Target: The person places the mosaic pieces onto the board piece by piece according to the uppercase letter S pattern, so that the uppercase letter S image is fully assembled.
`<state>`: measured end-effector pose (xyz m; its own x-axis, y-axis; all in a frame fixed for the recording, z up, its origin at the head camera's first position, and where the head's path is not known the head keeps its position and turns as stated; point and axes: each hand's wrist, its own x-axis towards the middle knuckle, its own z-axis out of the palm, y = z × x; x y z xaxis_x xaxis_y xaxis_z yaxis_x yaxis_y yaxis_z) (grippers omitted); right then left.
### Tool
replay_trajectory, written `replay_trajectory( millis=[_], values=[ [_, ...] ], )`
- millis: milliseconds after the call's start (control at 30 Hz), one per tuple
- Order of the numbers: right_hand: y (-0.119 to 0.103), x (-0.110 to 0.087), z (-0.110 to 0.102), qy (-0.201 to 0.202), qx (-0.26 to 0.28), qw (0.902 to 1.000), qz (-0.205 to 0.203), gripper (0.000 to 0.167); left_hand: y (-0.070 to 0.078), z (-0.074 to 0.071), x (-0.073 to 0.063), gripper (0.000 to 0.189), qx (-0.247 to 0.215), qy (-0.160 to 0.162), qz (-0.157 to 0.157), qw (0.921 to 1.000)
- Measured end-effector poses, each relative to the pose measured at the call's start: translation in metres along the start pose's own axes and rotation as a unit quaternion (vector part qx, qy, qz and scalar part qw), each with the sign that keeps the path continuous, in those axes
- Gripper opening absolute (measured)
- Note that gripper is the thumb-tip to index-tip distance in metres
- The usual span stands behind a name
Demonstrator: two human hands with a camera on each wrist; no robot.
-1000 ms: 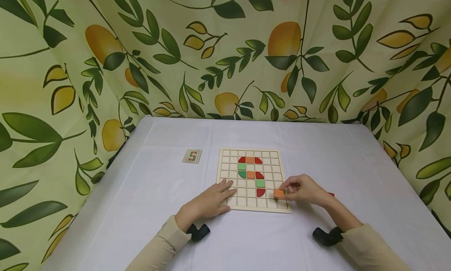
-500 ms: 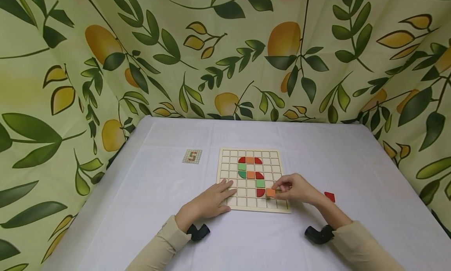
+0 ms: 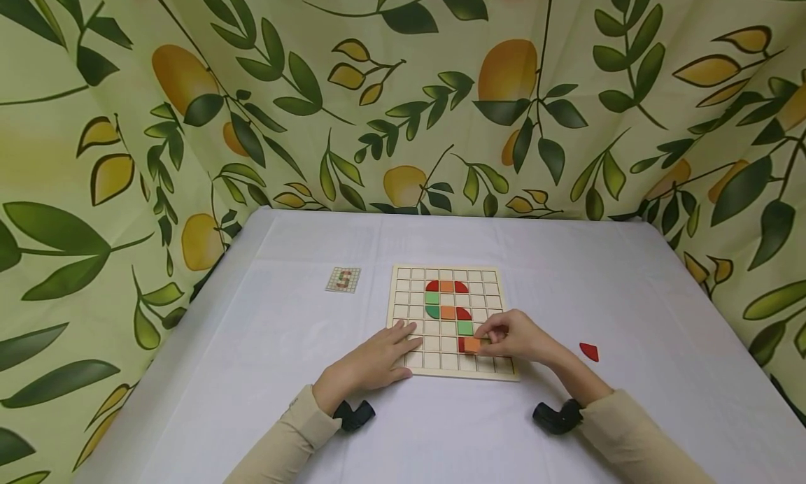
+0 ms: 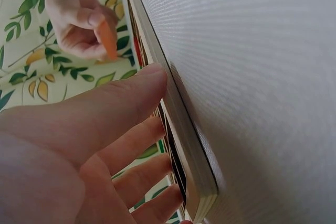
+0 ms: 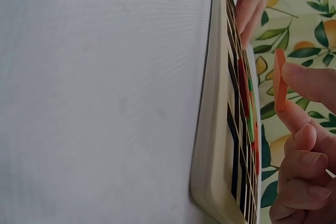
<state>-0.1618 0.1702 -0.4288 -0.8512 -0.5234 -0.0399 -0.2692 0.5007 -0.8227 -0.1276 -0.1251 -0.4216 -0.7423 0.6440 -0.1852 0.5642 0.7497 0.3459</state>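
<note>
A square wooden grid board (image 3: 434, 361) lies on the table, with red, orange and green tiles set in its squares in a curving row. My right hand (image 3: 518, 337) pinches an orange square tile (image 3: 471, 345) between thumb and finger. In the right wrist view this orange tile (image 5: 280, 80) is held above the board's surface. From the head it overlaps the lowest red tile (image 3: 462, 344). My left hand (image 3: 376, 354) rests on the board's left edge with fingers spread; in the left wrist view the thumb (image 4: 152, 80) lies along the board's side.
A small card (image 3: 343, 280) printed with a gridded, coloured pattern lies left of the board. One loose red tile with a curved edge (image 3: 589, 352) lies on the white tablecloth (image 3: 277, 316) to the right. A leaf-and-fruit curtain (image 3: 415, 106) hangs behind the table.
My right hand has carried the orange tile leftward from the board's right side to over the lowest red tile. The loose red tile has come into full view. The left hand has stayed put.
</note>
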Motion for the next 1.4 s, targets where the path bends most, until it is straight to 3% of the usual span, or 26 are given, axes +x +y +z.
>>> replay_trajectory(
  millis=[533,1400],
  values=[
    [-0.006,0.011,0.011,-0.002,-0.004,0.9998,-0.021,0.021,0.000,0.000,0.000,0.055,0.001,-0.001,0.001,1.0000],
    [-0.010,0.027,0.022,-0.009,-0.042,0.9990,-0.011,0.019,0.000,0.000,-0.001,0.054,0.004,0.003,0.004,1.0000]
  ],
)
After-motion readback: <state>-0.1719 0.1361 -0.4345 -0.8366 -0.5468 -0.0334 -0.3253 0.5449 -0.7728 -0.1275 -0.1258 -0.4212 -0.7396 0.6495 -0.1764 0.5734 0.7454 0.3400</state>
